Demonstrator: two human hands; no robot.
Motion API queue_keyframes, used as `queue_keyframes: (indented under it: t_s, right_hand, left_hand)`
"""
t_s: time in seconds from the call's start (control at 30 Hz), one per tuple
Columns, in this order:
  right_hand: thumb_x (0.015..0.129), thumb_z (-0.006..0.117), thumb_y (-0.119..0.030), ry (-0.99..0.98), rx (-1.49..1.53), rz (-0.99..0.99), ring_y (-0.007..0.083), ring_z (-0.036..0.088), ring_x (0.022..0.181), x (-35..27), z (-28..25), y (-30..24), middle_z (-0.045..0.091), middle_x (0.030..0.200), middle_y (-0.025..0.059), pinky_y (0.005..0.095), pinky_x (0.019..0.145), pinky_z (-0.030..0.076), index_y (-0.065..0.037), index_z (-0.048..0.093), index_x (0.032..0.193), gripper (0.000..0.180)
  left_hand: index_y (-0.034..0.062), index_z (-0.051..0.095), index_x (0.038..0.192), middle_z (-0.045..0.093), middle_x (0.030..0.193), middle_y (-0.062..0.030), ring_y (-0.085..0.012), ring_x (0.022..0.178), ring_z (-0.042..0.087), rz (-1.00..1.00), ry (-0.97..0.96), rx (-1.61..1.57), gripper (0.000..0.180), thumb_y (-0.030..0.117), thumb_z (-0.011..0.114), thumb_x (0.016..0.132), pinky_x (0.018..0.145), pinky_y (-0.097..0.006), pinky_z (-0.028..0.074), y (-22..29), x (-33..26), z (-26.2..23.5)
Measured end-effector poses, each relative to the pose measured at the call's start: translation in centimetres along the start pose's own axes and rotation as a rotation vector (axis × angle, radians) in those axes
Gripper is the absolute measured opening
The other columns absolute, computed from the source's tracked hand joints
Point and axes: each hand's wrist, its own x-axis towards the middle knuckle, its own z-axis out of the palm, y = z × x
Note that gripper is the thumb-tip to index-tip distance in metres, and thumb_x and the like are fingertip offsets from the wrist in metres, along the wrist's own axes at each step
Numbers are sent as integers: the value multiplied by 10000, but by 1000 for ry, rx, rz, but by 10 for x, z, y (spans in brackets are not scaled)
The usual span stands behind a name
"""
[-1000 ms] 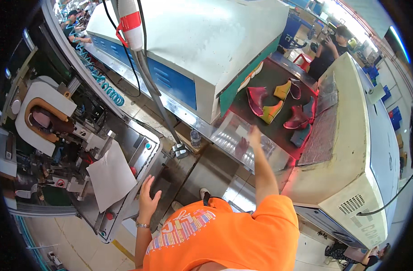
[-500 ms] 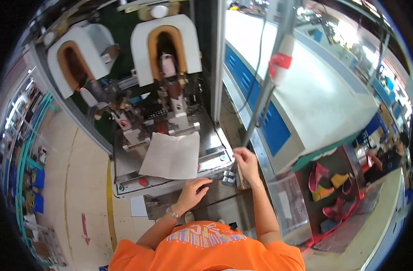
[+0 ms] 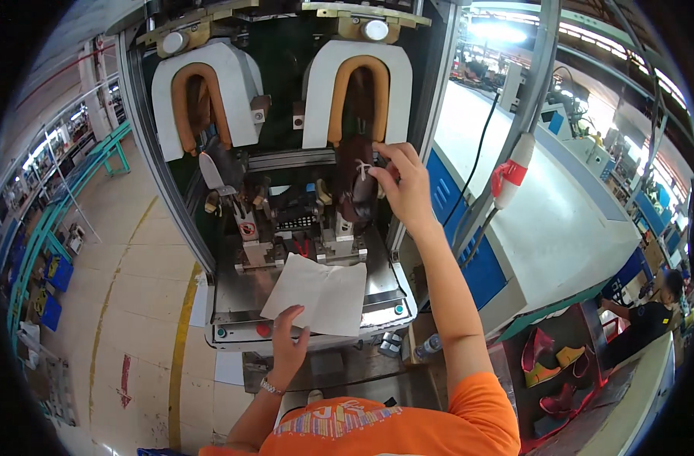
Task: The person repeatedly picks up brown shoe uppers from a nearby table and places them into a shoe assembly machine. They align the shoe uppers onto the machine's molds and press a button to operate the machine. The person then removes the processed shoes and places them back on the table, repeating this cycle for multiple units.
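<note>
My right hand (image 3: 407,186) is raised at the right-hand station of a machine. Its thumb and bent fingers close on the edge of a dark brown shoe upper (image 3: 349,171), which has a small white lace tied across it. Part of the upper is hidden in shadow below the padded U-shaped clamp (image 3: 398,91). Lower down, my left hand (image 3: 290,346) is open, thumb and fingers apart, by the lower left edge of a white sheet (image 3: 324,296). That sheet lies on the machine's metal table. A pale last (image 3: 210,171) stands bare at the left station.
Red button (image 3: 264,330) and green buttons sit along the table's front edge. A metal post (image 3: 525,99) and a white-and-blue machine (image 3: 552,228) stand to the right. Colourful shoe pieces (image 3: 540,365) lie on a dark conveyor, with another person (image 3: 651,323) beyond.
My right hand has gone up from the table's front right corner to the shoe upper. The left hand has shifted to the sheet's lower left edge. The view has turned and shifted.
</note>
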Motion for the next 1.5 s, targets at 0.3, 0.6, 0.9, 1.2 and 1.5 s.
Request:
queue_keyframes:
  t_s: [0.3,0.6,0.9,1.2,1.5]
  right_hand:
    - [679,597,25,-221,-207,-185,255,544,679,-10,-3,-17,536,865,99,319,614,450,-8,601,876,200]
    - [585,588,-114,6,-248,-346,211,509,625,-53,-47,-106,450,711,57,317,522,405,-41,572,770,199]
    - [695,675,-302,180,-565,566,332,519,883,-200,-185,-126,519,984,152,358,756,427,-27,480,1085,516]
    - [732,651,-146,332,-269,1530,137,565,761,-357,-174,-182,602,820,98,265,671,441,27,505,1023,368]
    - [652,604,-115,587,-404,1740,179,570,578,-474,-292,-70,605,659,99,311,538,454,36,611,800,211]
  left_hand:
    - [10,467,1123,437,1204,-165,-308,1143,401,203,-75,-167,438,-14,562,696,970,-363,295,44,62,37]
    - [-15,366,1212,422,1186,-145,-245,1079,420,427,79,540,544,197,601,770,837,-330,388,46,69,117]
    - [38,365,1196,438,1190,-89,-214,1065,462,-566,-346,-1300,484,35,590,768,928,-368,383,140,-7,169]
    - [59,506,1072,581,998,-60,-195,948,542,-1489,-1376,-1168,443,406,553,801,878,-369,400,131,-102,270]
    - [116,354,1175,396,1239,-105,-267,1145,386,-1773,-1404,-701,416,259,529,826,904,-613,288,44,-137,275]
